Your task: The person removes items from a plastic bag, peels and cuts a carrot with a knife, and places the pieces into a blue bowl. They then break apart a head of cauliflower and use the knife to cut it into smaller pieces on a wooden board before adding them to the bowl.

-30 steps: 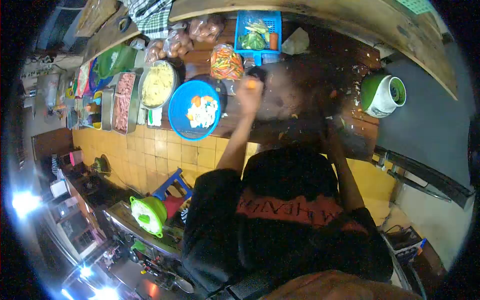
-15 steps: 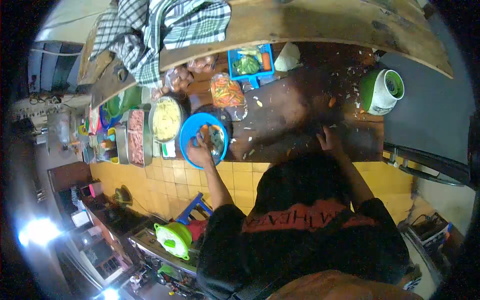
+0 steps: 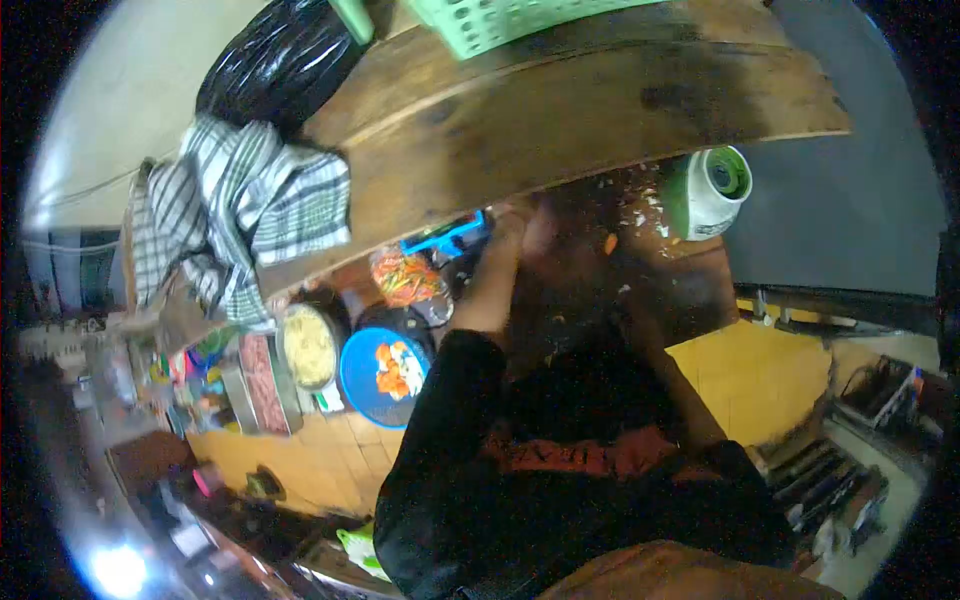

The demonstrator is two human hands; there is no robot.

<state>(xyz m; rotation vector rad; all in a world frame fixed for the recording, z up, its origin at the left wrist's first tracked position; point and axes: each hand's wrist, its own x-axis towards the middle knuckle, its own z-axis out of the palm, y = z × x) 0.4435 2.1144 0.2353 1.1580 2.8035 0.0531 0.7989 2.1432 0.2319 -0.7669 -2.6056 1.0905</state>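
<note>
My left arm stretches far over the dark table, with my left hand (image 3: 518, 218) by the shelf edge, just right of the blue basket (image 3: 445, 238). Its fingers are blurred and partly hidden, so any hold cannot be made out. Low over the tabletop, in deep shadow, lies my right hand (image 3: 630, 308); its fingers do not show clearly. A blue bowl (image 3: 352, 378) holds orange and white chopped pieces (image 3: 397, 372), left of my left arm. Behind it is a clear bag of cut orange and green vegetables (image 3: 405, 278).
A wooden shelf (image 3: 560, 130) crosses above the table, bearing a checked cloth (image 3: 300, 205), a black plastic bag (image 3: 285, 65) and a pale green basket (image 3: 520, 25). A green-white container (image 3: 712, 195) stands right. A pot of yellowish food (image 3: 310, 345) and a metal tray of pinkish food (image 3: 265, 385) sit left.
My left hand has left the blue bowl and moved forward and right to the shelf edge. Orange pieces now show in the bowl. The view has shifted, showing more of the shelf.
</note>
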